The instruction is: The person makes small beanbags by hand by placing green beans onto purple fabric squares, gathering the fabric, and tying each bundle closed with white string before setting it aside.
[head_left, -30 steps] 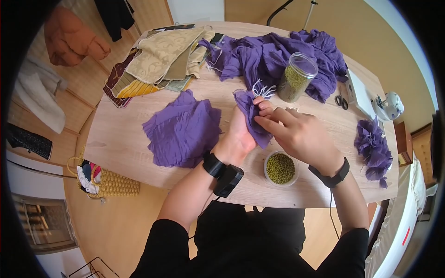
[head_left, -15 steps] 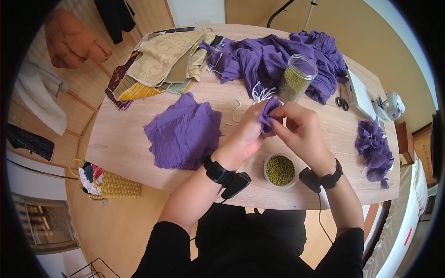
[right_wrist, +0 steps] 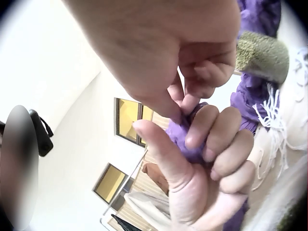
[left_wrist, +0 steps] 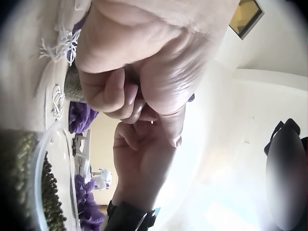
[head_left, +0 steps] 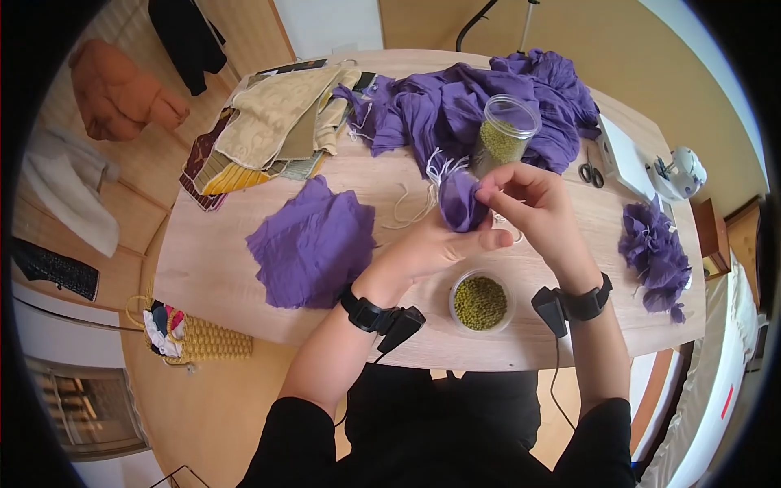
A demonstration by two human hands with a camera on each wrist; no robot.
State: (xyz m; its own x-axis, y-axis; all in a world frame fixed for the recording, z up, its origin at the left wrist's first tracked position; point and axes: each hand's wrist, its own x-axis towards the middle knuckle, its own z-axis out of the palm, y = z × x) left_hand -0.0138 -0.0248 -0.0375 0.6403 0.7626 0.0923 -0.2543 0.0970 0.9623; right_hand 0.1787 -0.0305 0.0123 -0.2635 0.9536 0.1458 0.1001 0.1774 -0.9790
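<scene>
My left hand [head_left: 443, 240] cups a small bunched purple cloth pouch [head_left: 460, 199] above the table, fingers curled round it [right_wrist: 192, 139]. My right hand [head_left: 521, 195] pinches the gathered top of the same pouch between thumb and fingertips [right_wrist: 185, 103]. Just below the hands stands a small clear cup of green beans [head_left: 480, 301]. A tall clear jar of green beans [head_left: 498, 137] stands behind them, with white strings [head_left: 439, 167] lying beside it.
A flat purple cloth square [head_left: 313, 244] lies left of the hands. A big heap of purple fabric [head_left: 480, 98] and beige fabric samples [head_left: 277, 114] fill the far side. Scissors [head_left: 590, 172], a small sewing machine [head_left: 679, 175] and finished purple bundles [head_left: 655, 252] sit at right.
The open cloth in my left palm has been gathered into a closed bunch. Both hands rose slightly, and my right hand shifted from pressing into the cloth to pinching its top.
</scene>
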